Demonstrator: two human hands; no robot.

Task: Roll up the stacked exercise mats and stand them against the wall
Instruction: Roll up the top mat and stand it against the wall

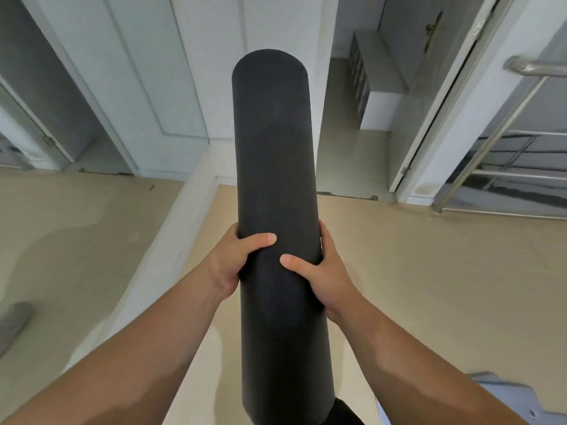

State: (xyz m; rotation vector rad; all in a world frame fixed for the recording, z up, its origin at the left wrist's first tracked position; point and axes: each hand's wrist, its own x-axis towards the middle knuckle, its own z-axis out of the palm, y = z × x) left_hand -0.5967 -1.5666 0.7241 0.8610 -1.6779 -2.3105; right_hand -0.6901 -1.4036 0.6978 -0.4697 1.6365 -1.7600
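Our biggest worry is that the rolled mat point(273, 167) has no strap on it that we can see. If the grip slackens, it could spring open and unwind before it reaches the wall point(214, 41). Right now it's up in the air, far end aimed at the white wall corner ahead and near end out of shot at the bottom. Set down crooked on that smooth floor point(429, 271), it could also slide out or tip over.

Both hands clamp it around the middle, left hand point(236, 265) on one flank and right hand point(325, 271) on the other. The fingers point(260, 242) are curled round the roll, with the thumbs pressed across the front and nearly meeting. The rest probably wrap round the back, but the roll hides them, so we can't tell how tight.
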